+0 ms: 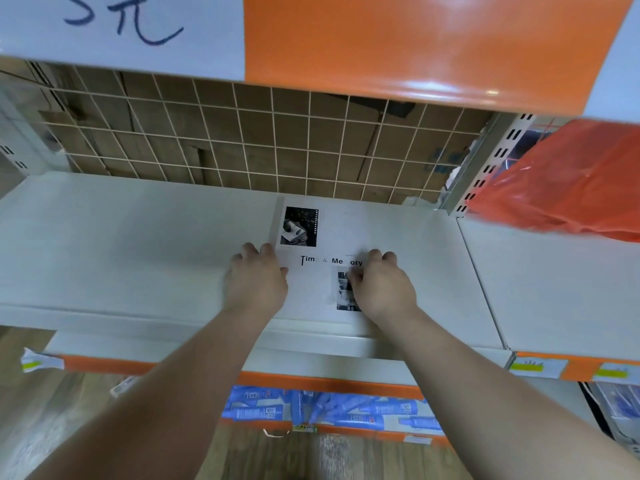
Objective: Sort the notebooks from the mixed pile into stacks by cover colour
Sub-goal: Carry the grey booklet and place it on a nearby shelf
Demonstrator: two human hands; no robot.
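Note:
A white notebook (349, 226) lies flat on the white shelf (121, 244), a grey spine strip along its left side. Its cover carries two black-and-white photos and the words "Time & Memory". My left hand (254, 278) rests at the notebook's left edge, fingers curled over the spine side. My right hand (379, 284) lies on the cover's right half with bent fingers, hiding part of the lower photo and some letters. Whether more notebooks lie under this one cannot be seen.
A wire grid (249, 140) backs the shelf, with cardboard behind it. An orange plastic bag (568, 181) sits on the neighbouring shelf at the right. An orange and white sign (381, 39) hangs overhead. Blue packaged items (325, 407) fill the shelf below.

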